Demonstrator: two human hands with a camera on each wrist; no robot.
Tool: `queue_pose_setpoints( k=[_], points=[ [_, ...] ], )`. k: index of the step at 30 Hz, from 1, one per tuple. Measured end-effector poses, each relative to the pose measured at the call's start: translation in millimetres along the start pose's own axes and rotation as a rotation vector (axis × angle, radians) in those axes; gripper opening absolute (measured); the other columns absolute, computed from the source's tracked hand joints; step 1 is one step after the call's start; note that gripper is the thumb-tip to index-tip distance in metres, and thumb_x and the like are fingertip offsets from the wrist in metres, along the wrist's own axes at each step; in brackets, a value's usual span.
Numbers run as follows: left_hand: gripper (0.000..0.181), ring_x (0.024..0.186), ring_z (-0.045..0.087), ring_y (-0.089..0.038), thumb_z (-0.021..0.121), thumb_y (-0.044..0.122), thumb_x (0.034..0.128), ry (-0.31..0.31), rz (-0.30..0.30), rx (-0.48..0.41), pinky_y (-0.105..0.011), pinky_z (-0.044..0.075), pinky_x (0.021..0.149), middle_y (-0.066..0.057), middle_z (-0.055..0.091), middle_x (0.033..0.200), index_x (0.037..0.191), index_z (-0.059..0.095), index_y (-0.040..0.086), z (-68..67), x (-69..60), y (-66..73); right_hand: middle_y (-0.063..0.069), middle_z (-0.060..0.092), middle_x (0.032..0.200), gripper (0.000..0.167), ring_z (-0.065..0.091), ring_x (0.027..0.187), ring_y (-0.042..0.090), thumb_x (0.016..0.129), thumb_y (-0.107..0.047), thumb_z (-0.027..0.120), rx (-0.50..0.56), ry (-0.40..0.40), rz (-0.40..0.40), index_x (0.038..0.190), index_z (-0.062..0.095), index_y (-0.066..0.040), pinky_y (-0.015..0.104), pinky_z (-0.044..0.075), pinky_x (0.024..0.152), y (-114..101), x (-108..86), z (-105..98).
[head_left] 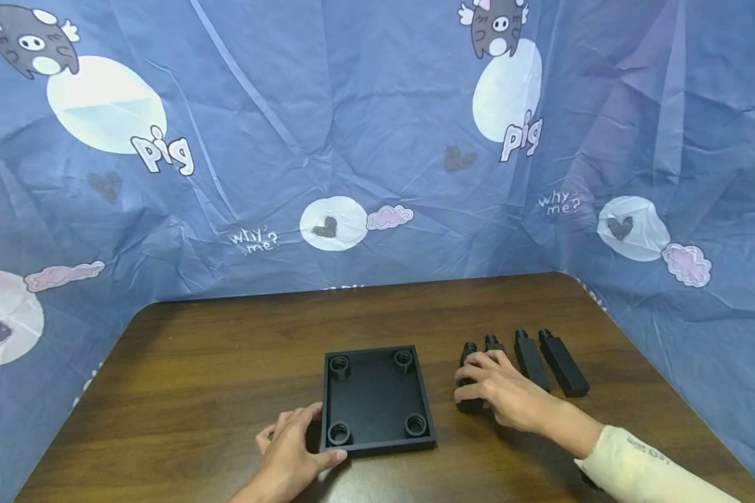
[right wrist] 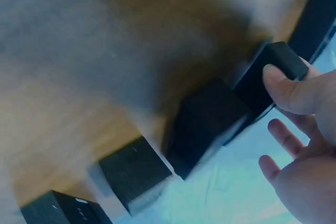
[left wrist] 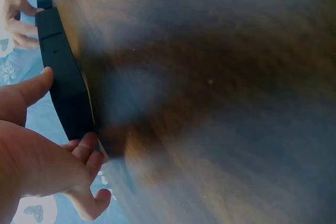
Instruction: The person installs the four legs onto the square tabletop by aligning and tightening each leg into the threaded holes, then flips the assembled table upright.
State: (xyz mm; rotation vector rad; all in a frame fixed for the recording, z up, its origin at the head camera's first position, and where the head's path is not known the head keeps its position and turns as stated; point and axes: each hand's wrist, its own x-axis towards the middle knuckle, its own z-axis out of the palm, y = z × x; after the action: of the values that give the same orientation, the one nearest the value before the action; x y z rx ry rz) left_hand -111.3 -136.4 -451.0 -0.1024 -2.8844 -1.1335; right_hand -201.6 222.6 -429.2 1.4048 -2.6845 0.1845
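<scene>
A black square tabletop-like panel (head_left: 377, 398) with a raised rim lies on the table, a round threaded socket at each corner facing up. My left hand (head_left: 292, 447) holds its near-left corner, thumb at the near edge and fingers along the left side. To the right, several black square legs with threaded ends lie side by side. My right hand (head_left: 506, 391) pinches the leftmost leg (head_left: 470, 405); in the right wrist view the thumb presses that leg (right wrist: 270, 74) near its square end. Part of the second leg (head_left: 492, 342) is hidden beneath the right hand.
Two more black legs, one (head_left: 531, 360) beside the right hand and another (head_left: 563, 363) farthest right, lie on the brown wooden table (head_left: 226, 363). A blue printed cloth (head_left: 377, 140) hangs behind the table's far edge and along its sides.
</scene>
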Motion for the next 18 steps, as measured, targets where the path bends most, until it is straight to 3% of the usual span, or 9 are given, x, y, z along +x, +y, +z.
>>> queue_pose_setpoints(
  k=[3,7,11,15,18],
  points=[
    [0.08,0.113,0.049,-0.03,0.09,0.031,0.0636,-0.001,-0.006,-0.001,-0.06,0.017,0.092,-0.006,0.064,0.114,0.129,0.056,-0.001,0.0,0.2,0.3,0.001,0.063,0.116,0.049,0.049,0.115,0.028,0.073,0.009,0.078,-0.01,0.059,-0.015,0.109,0.07,-0.023,0.058,0.033,0.093,2.1,3.6,-6.9],
    [0.08,0.113,0.048,-0.031,0.09,0.031,0.0641,-0.009,-0.019,0.004,-0.06,0.017,0.091,-0.007,0.064,0.116,0.129,0.056,0.0,-0.2,0.6,0.9,-0.002,0.065,0.113,0.046,0.053,0.112,0.026,0.076,0.007,0.076,0.07,0.162,0.029,0.113,0.068,-0.021,0.056,0.032,0.093,5.4,7.4,-18.3],
    [0.079,0.113,0.048,-0.031,0.09,0.031,0.0648,-0.011,-0.02,0.003,-0.06,0.018,0.091,-0.008,0.064,0.116,0.129,0.056,0.0,0.2,0.6,1.8,-0.001,0.066,0.114,0.044,0.055,0.11,0.024,0.079,0.002,0.075,0.276,0.271,0.145,0.12,0.066,-0.014,0.053,0.03,0.091,8.7,8.2,-30.3],
    [0.079,0.113,0.048,-0.03,0.089,0.031,0.0656,-0.007,-0.01,-0.001,-0.06,0.017,0.092,-0.008,0.064,0.116,0.13,0.056,0.0,0.5,-0.1,2.5,0.003,0.067,0.114,0.041,0.058,0.104,0.022,0.083,-0.001,0.072,0.475,0.351,0.287,0.123,0.063,-0.009,0.047,0.038,0.091,11.6,8.2,-42.0],
    [0.078,0.114,0.048,-0.031,0.089,0.031,0.0661,-0.011,-0.011,-0.001,-0.06,0.017,0.092,-0.008,0.063,0.117,0.13,0.056,0.0,0.0,-0.3,2.5,0.005,0.067,0.112,0.037,0.059,0.099,0.022,0.088,-0.004,0.069,0.573,0.376,0.364,0.124,0.062,-0.009,0.038,0.047,0.083,12.9,8.4,-50.2]
  ],
)
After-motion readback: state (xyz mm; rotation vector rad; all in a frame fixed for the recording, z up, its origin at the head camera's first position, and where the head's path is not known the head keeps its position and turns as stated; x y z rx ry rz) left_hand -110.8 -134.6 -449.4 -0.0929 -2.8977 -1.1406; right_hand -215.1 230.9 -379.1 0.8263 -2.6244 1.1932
